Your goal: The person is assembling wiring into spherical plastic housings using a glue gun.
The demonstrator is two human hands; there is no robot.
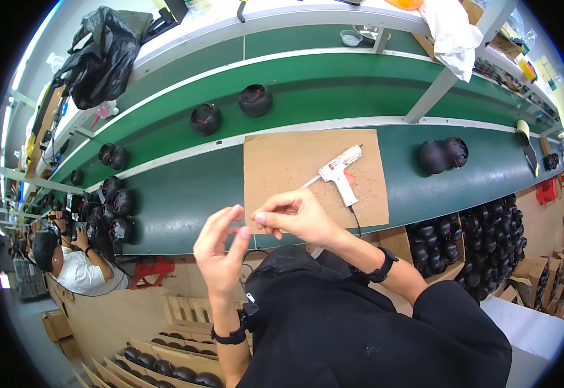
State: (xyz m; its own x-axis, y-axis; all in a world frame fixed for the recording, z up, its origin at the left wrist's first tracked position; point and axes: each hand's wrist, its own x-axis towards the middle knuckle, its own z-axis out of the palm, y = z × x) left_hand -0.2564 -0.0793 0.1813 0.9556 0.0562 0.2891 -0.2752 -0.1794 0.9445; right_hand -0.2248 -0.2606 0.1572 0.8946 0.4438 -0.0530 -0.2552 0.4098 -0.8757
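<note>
Both of my hands are raised over the near edge of the green workbench. My left hand [220, 253] has its fingers curved and its thumb held apart, with nothing seen between them. Close beside it, my right hand [300, 218] is closed in a pinch; whatever its fingertips hold, if anything, is too small to make out. Beyond the right hand, a white glue gun [341, 173] with a red trigger lies on a sheet of cardboard [275, 155]. A glue stick pokes from its back end, and its dark cord drops over the bench edge.
Two black round shells [433, 157] sit right of the cardboard, and several more [121, 202] cluster at the left. Two others [206, 119] rest on the green belt [334, 84] behind. A co-worker [78, 268] is at the far left. Boxes of shells [434, 246] stand below right.
</note>
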